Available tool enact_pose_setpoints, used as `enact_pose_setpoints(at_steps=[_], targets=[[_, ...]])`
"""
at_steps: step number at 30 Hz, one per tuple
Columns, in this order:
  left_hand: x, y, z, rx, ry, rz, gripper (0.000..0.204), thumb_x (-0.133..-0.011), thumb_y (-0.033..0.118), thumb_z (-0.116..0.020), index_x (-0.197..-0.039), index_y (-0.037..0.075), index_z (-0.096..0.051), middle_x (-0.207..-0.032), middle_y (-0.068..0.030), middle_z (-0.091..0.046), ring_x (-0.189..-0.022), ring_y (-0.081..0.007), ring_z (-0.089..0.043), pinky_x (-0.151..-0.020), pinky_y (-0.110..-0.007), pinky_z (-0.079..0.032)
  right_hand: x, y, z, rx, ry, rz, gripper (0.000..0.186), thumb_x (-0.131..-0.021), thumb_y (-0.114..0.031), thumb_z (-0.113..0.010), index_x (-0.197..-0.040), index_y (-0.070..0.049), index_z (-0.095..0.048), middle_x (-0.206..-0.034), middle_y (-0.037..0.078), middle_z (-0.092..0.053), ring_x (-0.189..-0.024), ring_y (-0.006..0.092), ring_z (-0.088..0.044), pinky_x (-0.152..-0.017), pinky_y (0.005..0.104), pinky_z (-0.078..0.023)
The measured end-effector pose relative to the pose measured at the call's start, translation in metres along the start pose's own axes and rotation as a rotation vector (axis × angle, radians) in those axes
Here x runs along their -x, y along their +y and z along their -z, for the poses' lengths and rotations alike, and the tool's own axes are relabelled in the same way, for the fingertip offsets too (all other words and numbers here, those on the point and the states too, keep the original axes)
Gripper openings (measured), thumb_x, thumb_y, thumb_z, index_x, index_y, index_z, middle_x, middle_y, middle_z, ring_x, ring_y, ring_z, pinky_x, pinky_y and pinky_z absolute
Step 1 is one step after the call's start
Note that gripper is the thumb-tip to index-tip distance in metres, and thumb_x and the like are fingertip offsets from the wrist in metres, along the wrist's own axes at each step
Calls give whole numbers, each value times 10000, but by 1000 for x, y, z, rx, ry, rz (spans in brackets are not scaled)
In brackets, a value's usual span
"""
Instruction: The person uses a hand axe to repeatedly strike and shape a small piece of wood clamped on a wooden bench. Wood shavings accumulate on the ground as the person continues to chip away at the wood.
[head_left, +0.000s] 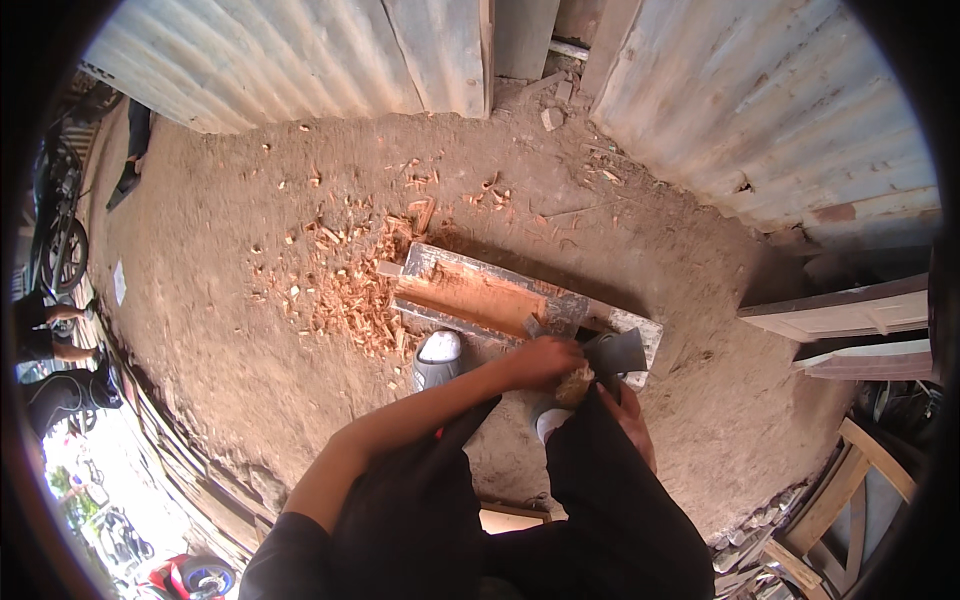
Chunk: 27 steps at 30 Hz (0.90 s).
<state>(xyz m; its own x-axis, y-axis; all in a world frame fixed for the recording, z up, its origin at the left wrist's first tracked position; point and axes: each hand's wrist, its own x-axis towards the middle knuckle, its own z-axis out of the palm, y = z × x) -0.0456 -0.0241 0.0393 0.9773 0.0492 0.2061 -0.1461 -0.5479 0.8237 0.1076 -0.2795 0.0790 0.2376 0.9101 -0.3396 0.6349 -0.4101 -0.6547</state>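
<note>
I watched the left hand [546,363] and right hand [628,420] meet around a grey, flared metal piece [618,352] — whether their fingers were clamped, I couldn't tell — by the right end of a long, hollowed, paint-chipped wooden block [470,292], orange-brown wood chips [365,305] heaped beyond its left end

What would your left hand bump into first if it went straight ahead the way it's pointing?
Probably the grey flared piece, just beyond the knuckles of the left hand. From above, it's hard to tell whether they're at the same height or already touching.
</note>
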Motion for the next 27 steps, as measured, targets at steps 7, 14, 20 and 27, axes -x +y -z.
enact_pose_setpoints(at_steps=[7,14,20,27], targets=[[-31,-2,24,107,159,44,440,-683,79,-758,-1112,43,-667,-1144,-106,-665,-1010,-347,-686,-841,-451,-572,-45,-76,59,-519,125,-459,302,-998,-277,-671,-1147,-31,-576,-864,111,-625,-777,212,-624,-716,355,-515],[-34,-12,21,281,331,146,309,-737,190,-827,-980,47,-701,-939,-162,-714,-878,-390,-700,-775,-443,-550,-54,-86,75,-932,181,-401,214,-1004,-175,-652,-1122,-44,-530,-718,60,-569,-519,138,-552,-453,289,-445],[-41,-22,19,216,247,175,274,-693,187,-818,-901,43,-714,-828,-191,-701,-798,-412,-689,-704,-465,-543,-46,-79,64,-819,205,-448,322,-964,-122,-707,-1226,-37,-541,-886,54,-614,-598,121,-575,-479,274,-446],[-43,-33,-9,149,301,62,258,-654,243,-799,-793,69,-670,-738,-189,-677,-751,-409,-683,-696,-506,-532,-39,-69,38,-582,290,-278,459,-950,-198,-755,-1329,-6,-579,-1146,106,-663,-1023,229,-648,-874,362,-529]])
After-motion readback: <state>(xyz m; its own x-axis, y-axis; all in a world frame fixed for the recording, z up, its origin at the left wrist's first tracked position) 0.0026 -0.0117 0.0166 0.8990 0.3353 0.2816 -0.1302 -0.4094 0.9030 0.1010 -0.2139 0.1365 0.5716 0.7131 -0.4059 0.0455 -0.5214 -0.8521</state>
